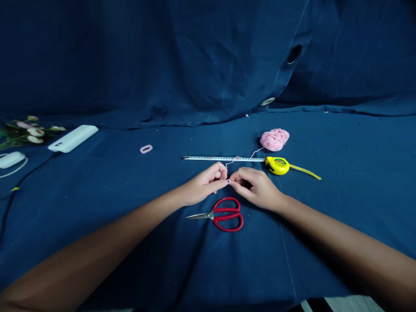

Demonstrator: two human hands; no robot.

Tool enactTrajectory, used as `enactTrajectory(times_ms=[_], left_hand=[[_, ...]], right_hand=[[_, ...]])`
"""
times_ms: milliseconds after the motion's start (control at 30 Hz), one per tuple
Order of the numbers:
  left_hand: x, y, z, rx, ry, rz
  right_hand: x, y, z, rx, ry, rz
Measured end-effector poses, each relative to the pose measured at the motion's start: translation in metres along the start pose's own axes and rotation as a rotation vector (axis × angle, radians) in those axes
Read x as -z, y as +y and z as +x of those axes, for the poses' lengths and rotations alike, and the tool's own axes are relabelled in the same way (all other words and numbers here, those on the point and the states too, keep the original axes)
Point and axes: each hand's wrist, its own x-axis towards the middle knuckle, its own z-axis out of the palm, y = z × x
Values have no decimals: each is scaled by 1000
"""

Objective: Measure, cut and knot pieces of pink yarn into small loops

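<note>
My left hand (204,184) and my right hand (255,186) meet fingertip to fingertip over the blue cloth (130,242), both pinched on the end of a thin pink ribbon (242,158). The ribbon runs up and right to a pink bundle (274,139). Just below my hands lie red-handled scissors (221,214), blades pointing left. Behind my hands a tape measure's blade (221,158) stretches left from its yellow case (277,165).
A small pink loop (146,149) lies alone to the left. At the far left are a white flat box (73,138), artificial flowers (27,130), a white device (11,159) and a dark cable (19,184). Blue cloth hangs as a backdrop (195,56).
</note>
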Motion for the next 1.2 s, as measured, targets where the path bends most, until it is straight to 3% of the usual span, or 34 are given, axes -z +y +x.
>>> enactTrajectory(times_ms=[467,833,1033,1200], left_hand=[[-1,-1,1,-60,7,76],[0,4,4,52,-31,232],[1,5,2,16,-21,368],[2,0,2,-12,-10,319]], right_hand=[[0,-1,-1,51,-8,9],[1,0,-2,76,47,-13],[3,-2,-1,90,45,-31],[2,-2,-1,78,47,-21]])
